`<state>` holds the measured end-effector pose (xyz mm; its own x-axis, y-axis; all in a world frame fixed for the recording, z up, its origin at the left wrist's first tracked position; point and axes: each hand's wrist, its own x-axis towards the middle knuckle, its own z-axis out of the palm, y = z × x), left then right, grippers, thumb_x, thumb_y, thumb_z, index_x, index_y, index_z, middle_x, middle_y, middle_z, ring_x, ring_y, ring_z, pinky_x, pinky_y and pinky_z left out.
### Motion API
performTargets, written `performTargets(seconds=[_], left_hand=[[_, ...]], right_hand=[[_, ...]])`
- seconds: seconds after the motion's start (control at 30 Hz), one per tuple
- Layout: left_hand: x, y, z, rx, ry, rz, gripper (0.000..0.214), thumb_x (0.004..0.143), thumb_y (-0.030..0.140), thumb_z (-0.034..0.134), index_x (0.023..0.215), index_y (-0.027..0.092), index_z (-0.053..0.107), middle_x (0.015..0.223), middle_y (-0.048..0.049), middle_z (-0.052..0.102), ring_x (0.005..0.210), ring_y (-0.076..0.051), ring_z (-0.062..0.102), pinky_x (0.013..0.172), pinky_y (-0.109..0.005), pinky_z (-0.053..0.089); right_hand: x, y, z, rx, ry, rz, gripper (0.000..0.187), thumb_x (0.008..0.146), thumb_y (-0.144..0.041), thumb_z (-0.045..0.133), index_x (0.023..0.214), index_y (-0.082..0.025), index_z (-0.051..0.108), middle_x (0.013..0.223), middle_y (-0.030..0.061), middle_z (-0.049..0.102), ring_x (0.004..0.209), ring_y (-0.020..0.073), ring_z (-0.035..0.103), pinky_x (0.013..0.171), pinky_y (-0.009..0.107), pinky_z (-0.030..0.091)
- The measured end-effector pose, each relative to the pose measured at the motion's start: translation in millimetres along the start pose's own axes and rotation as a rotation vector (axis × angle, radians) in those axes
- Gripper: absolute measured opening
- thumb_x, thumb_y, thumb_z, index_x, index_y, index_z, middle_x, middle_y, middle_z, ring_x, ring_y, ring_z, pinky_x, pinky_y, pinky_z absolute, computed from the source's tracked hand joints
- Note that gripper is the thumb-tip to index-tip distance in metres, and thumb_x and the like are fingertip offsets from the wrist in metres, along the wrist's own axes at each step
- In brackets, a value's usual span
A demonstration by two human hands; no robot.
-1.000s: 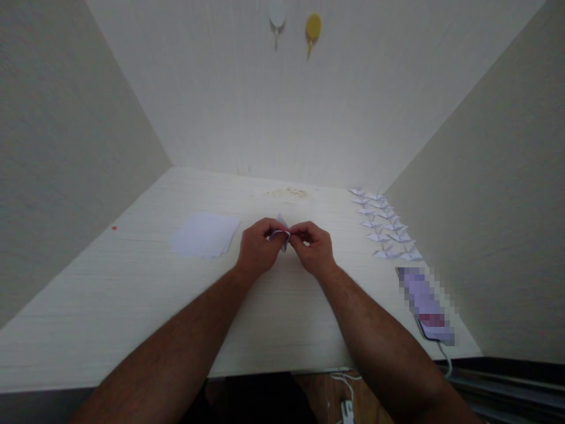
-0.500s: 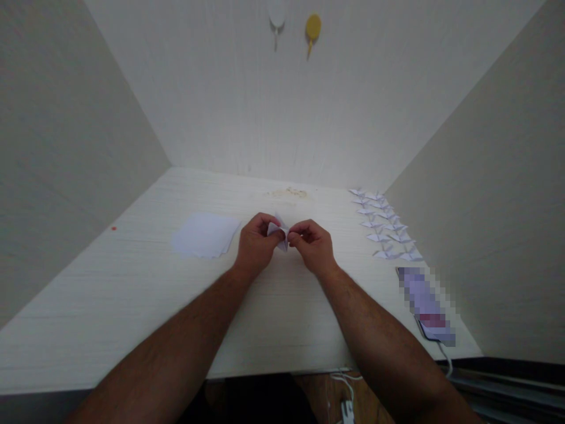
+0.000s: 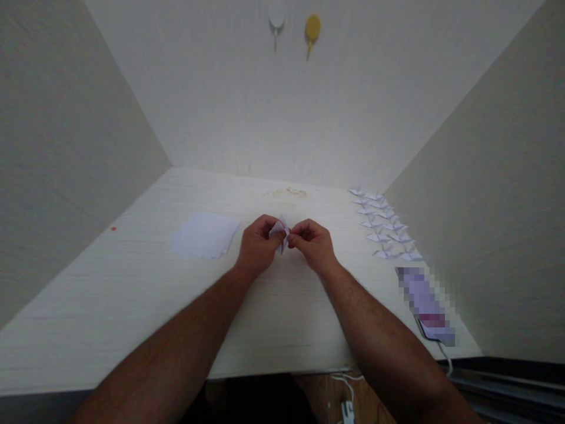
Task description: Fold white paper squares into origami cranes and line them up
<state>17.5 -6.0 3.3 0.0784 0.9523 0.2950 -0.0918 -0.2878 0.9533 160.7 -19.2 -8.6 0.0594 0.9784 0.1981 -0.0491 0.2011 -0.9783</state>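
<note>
Between my two hands, above the middle of the table, is a small folded piece of white paper (image 3: 279,227) with pointed ends. My left hand (image 3: 259,242) pinches its left side between thumb and fingers. The fingertips of my right hand (image 3: 312,241) are closed on the paper's right edge. Fingers cover part of the folds. To the left lies a stack of white paper sheets (image 3: 205,234), slightly fanned. On the right, several folded paper cranes (image 3: 382,225) stand in two rows.
A phone (image 3: 424,303) with a blurred screen lies at the right edge, a white cable (image 3: 446,358) running from it. Walls enclose the white table (image 3: 282,318) on the left, back and right. A white hook (image 3: 276,16) and a yellow hook (image 3: 313,28) are on the back wall.
The folded paper has tilted in my fingers, its upper point now standing more upright. My left hand has shifted slightly to the right; my right hand has barely moved.
</note>
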Motion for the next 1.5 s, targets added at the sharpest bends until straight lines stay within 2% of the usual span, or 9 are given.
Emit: performTargets(seconds=[0.3,0.4,0.5,0.63,0.77,0.9,1.13,1.33,1.5], left_hand=[[-1.2,-3.3,-1.5,0.131,-0.002,-0.052,0.013,0.074,0.028,0.068,0.068,0.018,0.063,0.059,0.0036,0.058,0.054,-0.010,0.049,0.052,-0.023,0.039],[-0.8,-1.7,-1.0,0.147,0.035,-0.108,0.012,0.072,0.029,0.068,0.069,0.018,0.067,0.062,0.0024,0.063,0.056,-0.012,0.052,0.054,-0.024,0.040],[-0.2,-0.8,-0.4,0.174,0.074,-0.128,0.011,0.071,0.028,0.067,0.068,0.018,0.069,0.064,0.0015,0.064,0.060,-0.013,0.055,0.055,-0.024,0.041],[0.7,-3.4,-0.6,0.234,0.093,-0.138,0.014,0.072,0.028,0.065,0.063,0.018,0.068,0.059,0.0021,0.061,0.057,-0.013,0.053,0.054,-0.024,0.041],[1.9,-8.2,-2.2,0.237,0.121,-0.078,0.013,0.072,0.026,0.066,0.079,0.018,0.073,0.083,-0.0029,0.072,0.076,-0.016,0.064,0.072,-0.028,0.049],[2.4,-9.6,-3.1,0.261,0.117,0.005,0.009,0.073,0.025,0.066,0.075,0.019,0.072,0.107,-0.0067,0.071,0.097,-0.020,0.065,0.089,-0.034,0.048],[0.9,-6.4,-1.2,0.116,0.112,-0.126,0.013,0.073,0.029,0.068,0.074,0.017,0.072,0.089,-0.0058,0.073,0.078,-0.017,0.065,0.069,-0.028,0.051],[-0.4,-5.0,0.1,0.045,0.088,-0.205,0.021,0.072,0.033,0.070,0.084,0.017,0.072,0.072,-0.0024,0.071,0.059,-0.015,0.062,0.052,-0.025,0.046],[1.2,-5.4,-0.5,0.051,0.080,-0.185,0.014,0.071,0.031,0.069,0.072,0.017,0.068,0.065,-0.0006,0.068,0.056,-0.013,0.059,0.053,-0.024,0.046]], right_hand=[[-0.5,0.4,-1.5,0.005,-0.001,-0.009,0.017,0.069,-0.032,0.074,0.079,-0.020,0.066,0.062,-0.0028,0.065,0.056,0.0112,0.060,0.058,0.027,0.050],[-2.2,-0.3,0.3,-0.008,-0.010,0.004,0.022,0.070,-0.037,0.074,0.084,-0.021,0.067,0.067,-0.0016,0.067,0.060,0.0118,0.061,0.060,0.028,0.053],[-4.3,1.4,4.0,-0.063,-0.006,-0.009,0.028,0.068,-0.037,0.077,0.089,-0.021,0.067,0.078,0.0002,0.069,0.067,0.0122,0.063,0.063,0.027,0.054],[-4.8,6.8,5.9,-0.166,0.034,-0.032,0.023,0.071,-0.035,0.075,0.089,-0.021,0.069,0.076,0.0008,0.070,0.065,0.0122,0.062,0.063,0.027,0.053],[-4.4,7.1,4.6,-0.206,0.041,-0.030,0.024,0.072,-0.037,0.074,0.090,-0.021,0.073,0.074,0.0014,0.070,0.063,0.0123,0.062,0.062,0.027,0.052],[-4.2,3.8,3.7,-0.166,0.031,0.019,0.027,0.070,-0.041,0.077,0.086,-0.020,0.073,0.069,0.0012,0.070,0.059,0.0119,0.062,0.060,0.027,0.053],[-0.7,7.1,1.1,0.096,-0.042,0.159,0.035,0.078,-0.053,0.066,0.082,-0.019,0.071,0.065,0.0006,0.067,0.057,0.0127,0.063,0.059,0.030,0.056],[-3.0,2.7,3.1,-0.020,-0.002,0.127,0.023,0.071,-0.040,0.071,0.077,-0.018,0.072,0.060,0.0002,0.068,0.056,0.0129,0.063,0.058,0.028,0.054],[-4.4,0.6,0.3,-0.122,-0.004,0.087,0.018,0.074,-0.037,0.069,0.073,-0.019,0.071,0.058,0.0001,0.067,0.054,0.0127,0.063,0.055,0.026,0.052]])
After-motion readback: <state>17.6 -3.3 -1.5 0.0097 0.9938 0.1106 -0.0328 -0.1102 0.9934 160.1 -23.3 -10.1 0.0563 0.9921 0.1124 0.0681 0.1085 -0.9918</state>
